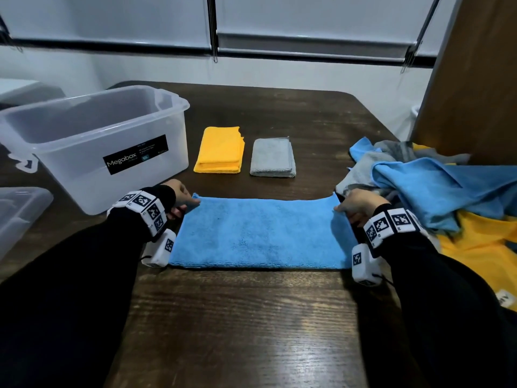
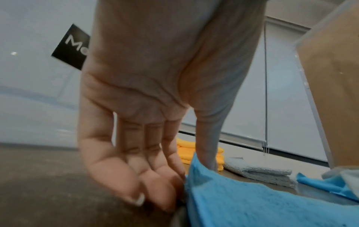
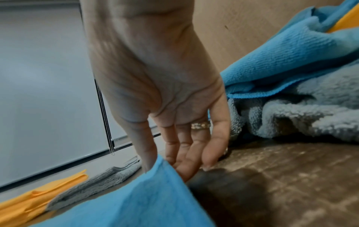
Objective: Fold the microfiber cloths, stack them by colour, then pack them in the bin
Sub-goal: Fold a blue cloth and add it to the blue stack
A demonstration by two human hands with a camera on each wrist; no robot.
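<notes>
Blue cloth (image 1: 260,233) lies flat between both hands, long axis running hand to hand. Left hand (image 1: 179,198) and right hand (image 1: 356,205) each pinch a far corner; the near edge lies toward the wrists, equally reachable.

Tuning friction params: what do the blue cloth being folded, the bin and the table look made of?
Blue cloth: soft microfiber, matte, short fuzzy pile visible.
Bin: translucent frosted plastic, smooth; the interior shows through its walls.
Table: dark wood or wood-look laminate, semi-gloss; grain streaks and light reflections, which of the two is unclear.
</notes>
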